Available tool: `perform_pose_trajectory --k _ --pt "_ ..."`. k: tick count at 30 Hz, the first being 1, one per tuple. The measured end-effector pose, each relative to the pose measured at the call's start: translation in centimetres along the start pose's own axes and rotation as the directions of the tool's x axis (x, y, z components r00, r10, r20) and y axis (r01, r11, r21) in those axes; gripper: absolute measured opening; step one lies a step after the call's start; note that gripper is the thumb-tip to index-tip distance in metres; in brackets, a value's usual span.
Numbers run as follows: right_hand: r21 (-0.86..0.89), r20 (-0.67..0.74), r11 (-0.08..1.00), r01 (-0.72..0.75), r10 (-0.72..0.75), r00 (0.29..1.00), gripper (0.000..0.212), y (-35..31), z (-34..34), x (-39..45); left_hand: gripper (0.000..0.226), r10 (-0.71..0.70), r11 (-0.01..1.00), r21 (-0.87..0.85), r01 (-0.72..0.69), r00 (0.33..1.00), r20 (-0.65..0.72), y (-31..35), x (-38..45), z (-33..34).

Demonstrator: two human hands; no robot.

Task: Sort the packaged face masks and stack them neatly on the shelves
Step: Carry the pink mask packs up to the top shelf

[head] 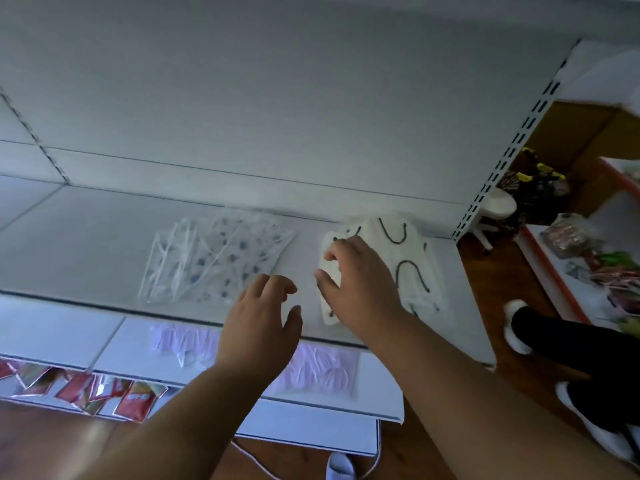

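While right hand (349, 271) rests curled fingers on white mask stack (408, 258), left hand (266, 306) hovers loosely spread, empty; square edges against shelf (86, 244) back, avoid sliding packs.

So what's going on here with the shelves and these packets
A person is sorting packaged face masks on a white shelf. The right hand rests on a stack of white masks with dark ear loops, thumb at its left edge. The left hand hovers open beside it, holding nothing. A patterned pile lies to the left, and lilac masks sit on the shelf below.
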State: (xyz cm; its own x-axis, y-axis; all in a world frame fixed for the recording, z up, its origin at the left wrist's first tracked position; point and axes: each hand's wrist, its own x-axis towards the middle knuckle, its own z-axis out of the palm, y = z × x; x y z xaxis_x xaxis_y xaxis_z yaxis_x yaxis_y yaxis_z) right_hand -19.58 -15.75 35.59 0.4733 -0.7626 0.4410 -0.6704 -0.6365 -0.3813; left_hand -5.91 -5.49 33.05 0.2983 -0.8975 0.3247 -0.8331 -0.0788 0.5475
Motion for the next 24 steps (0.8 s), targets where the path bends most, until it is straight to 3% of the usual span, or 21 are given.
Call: perform_pose_trajectory --k 7,12,16,24 --pt "0.156 -0.038 0.986 0.064 -0.059 0.998 0.015 -16.0 8.5 -3.0 0.028 -0.093 0.993 0.077 0.092 0.996 0.006 -14.3 -8.7 -9.6" --pt "0.279 0.081 0.96 0.019 -0.043 0.996 0.019 -23.8 14.9 -6.7 0.021 -0.189 0.978 0.101 0.18 0.979 0.081 -22.4 -14.5 -14.9" --pt "0.289 0.153 0.957 -0.037 -0.008 0.988 0.021 -25.0 18.5 -9.5 0.024 -0.262 0.961 0.136 0.242 0.952 0.156 -26.6 -17.0 -14.7" --pt "0.246 0.361 0.934 -0.26 0.16 0.919 0.015 -21.4 30.7 -13.4 0.031 -0.34 0.94 0.095 0.326 0.903 0.262 -33.9 -17.0 -6.7"
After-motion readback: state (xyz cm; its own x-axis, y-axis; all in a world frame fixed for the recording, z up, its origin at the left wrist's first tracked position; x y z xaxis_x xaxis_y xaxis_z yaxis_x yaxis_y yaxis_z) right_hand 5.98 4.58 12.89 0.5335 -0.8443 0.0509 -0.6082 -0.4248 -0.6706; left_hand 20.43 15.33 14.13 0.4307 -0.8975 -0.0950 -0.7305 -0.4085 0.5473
